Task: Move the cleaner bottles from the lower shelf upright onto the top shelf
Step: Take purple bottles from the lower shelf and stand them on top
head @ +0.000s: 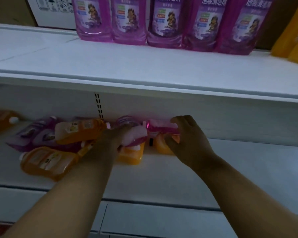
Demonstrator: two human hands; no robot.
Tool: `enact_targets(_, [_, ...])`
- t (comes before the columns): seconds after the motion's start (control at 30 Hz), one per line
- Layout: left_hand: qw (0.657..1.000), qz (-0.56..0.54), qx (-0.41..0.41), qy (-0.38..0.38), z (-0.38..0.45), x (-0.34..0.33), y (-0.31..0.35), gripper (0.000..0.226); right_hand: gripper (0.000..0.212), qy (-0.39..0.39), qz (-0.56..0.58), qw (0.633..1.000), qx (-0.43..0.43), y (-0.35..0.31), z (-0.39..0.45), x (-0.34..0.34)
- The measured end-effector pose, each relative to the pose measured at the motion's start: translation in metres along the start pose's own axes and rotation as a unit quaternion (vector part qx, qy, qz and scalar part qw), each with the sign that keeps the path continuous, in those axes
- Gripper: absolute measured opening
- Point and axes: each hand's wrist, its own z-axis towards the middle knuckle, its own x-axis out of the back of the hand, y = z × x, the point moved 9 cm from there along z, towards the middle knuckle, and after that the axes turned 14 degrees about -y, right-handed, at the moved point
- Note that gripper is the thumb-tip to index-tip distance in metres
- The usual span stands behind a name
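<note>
While it lies on the lower shelf (162,177), a purple bottle (162,128) is pinched by the right hand (187,134); the left hand (113,140) clasps another purple bottle (136,134) (atop orange bottles (48,162)). Five purple bottles (163,23) stand upright on the top shelf (127,66).

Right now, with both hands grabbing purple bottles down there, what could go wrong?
1. The left hand and right hand each grip a purple bottle lying atop orange bottles; lifting might drag those loose.
2. The lower shelf is dim and low under the top shelf, so a bottle may bump its edge.
3. The standing purple row could topple if nudged.
</note>
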Motion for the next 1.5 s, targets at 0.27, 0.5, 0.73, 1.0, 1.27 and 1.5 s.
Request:
enact_targets(0.27, [0.877, -0.402, -0.025, -0.262, -0.111, -0.041, -0.016, 0.096, 0.051, -0.075, -0.189, 0.979, -0.013, 0.028, 0.065, -0.061])
enact_targets(0.5, [0.926, -0.302, -0.084, -0.208, -0.137, -0.021, -0.018, 0.077, 0.041, -0.135, -0.275, 0.949, -0.075, 0.057, 0.099, -0.078])
enact_targets(0.73, [0.936, -0.284, -0.092, -0.186, -0.148, -0.001, -0.019, 0.096, 0.046, -0.125, -0.258, 0.955, -0.072, 0.044, 0.087, -0.063])
enact_targets(1.0, [0.94, -0.221, -0.11, -0.238, -0.173, 0.013, -0.015, 0.1, 0.049, 0.027, -0.17, 0.985, 0.021, -0.043, 0.01, -0.024])
enact_targets(1.27, [0.925, -0.172, -0.117, -0.317, -0.219, 0.06, -0.022, 0.067, 0.025, 0.178, 0.259, 0.946, -0.079, -0.095, -0.131, -0.032])
enact_targets(1.5, [0.945, -0.062, -0.153, -0.281, -0.245, 0.069, -0.015, 0.065, 0.035, 0.205, 0.592, 0.776, -0.074, -0.132, -0.226, -0.024])
